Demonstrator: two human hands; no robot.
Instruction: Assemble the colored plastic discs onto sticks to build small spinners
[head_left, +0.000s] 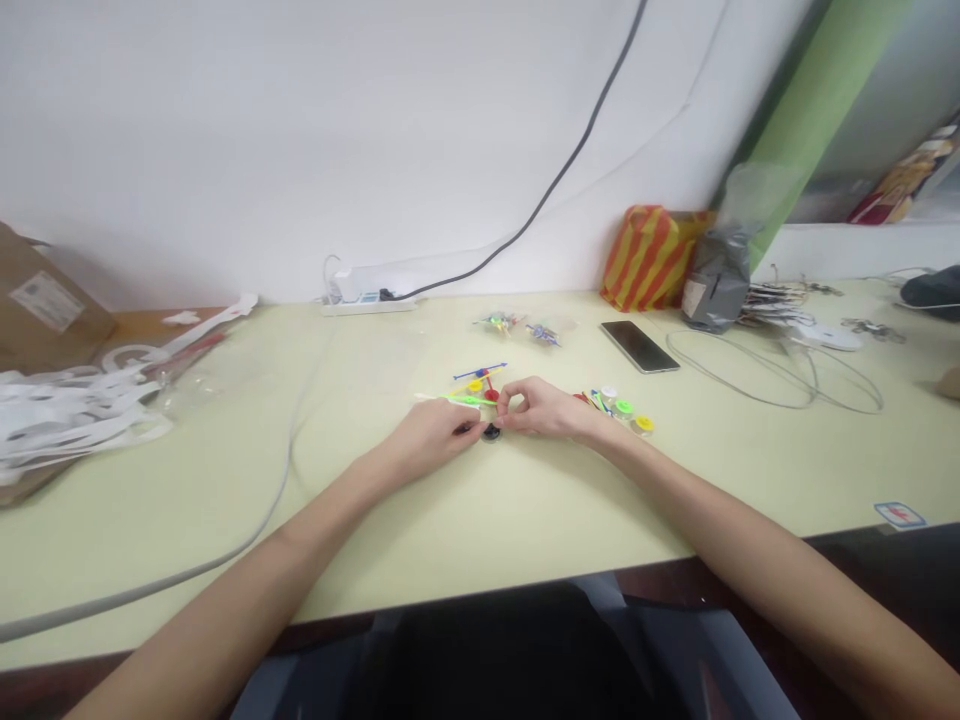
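Both hands meet over the middle of the table, around a small black round piece (pixel 491 432). My left hand (pixel 439 430) has its fingers curled and pressed together at the left side of that piece, with thumb and fingertips at its edge. My right hand (pixel 546 408) makes a pinch just above the piece; whatever is between the fingertips is too small to name. Just behind the hands lie coloured arrow-shaped plastic pieces with round hubs: a blue arrow (pixel 480 373), a green arrow (pixel 472 401) and a red hub (pixel 491 395).
Beside my right wrist are loose round pieces, among them a green disc (pixel 622 409) and a yellow disc (pixel 643 425). Bagged coloured parts (pixel 499 322) lie farther back. A phone (pixel 640 346), a power strip (pixel 371 303), a striped bag (pixel 645 258) and a grey cable (pixel 277 490) are around.
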